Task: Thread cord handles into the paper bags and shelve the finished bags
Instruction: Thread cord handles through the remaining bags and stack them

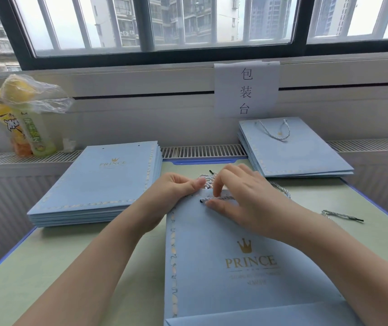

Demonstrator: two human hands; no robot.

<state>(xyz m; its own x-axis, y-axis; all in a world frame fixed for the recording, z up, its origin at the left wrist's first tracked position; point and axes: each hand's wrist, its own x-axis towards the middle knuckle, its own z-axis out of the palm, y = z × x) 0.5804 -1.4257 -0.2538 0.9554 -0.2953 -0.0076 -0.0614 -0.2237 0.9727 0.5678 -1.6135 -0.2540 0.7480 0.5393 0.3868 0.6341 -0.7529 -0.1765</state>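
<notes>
Lying flat nearest us on the green table [75, 267] is a blue paper bag [235, 267]. At its top edge, our left hand [172, 191] pinches the paper, while our right hand [242, 196] pinches a twisted cord [219, 198]. Beyond the bag to the left sits an unthreaded stack [99, 182]; beyond it to the right, a finished stack [294, 149].

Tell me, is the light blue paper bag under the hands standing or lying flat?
Lying flat: the light blue paper bag is folded, printed face up, on the green table.
</notes>
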